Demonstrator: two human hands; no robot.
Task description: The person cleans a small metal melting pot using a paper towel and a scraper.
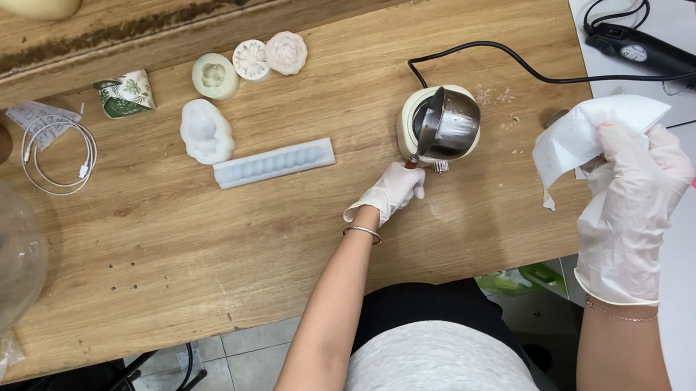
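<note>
Risk, as judged: the metal pitcher [446,121] sits tilted on a small cream heater base [409,120] at centre frame, its spout leaning toward the upper left. The left hand [389,191] grips only the end of the handle [410,163]. A slip or further tilt could spill the contents onto the counter [197,237] or topple the pitcher off the base. The black cord [506,62] trails from the base toward the right; snagging it would drag the base. The paper towel [583,136] is held near the heater and could touch hot metal.

Pose: the left arm extends from lower centre up to the handle, gloved, fingers closed around the handle end, wrist straight, bracelet at the wrist. The right hand [632,191], gloved, is raised at the right of the frame, fingers clamped on the crumpled paper towel, well apart from the pitcher. White moulds [274,162] lie at upper left, untouched.
</note>
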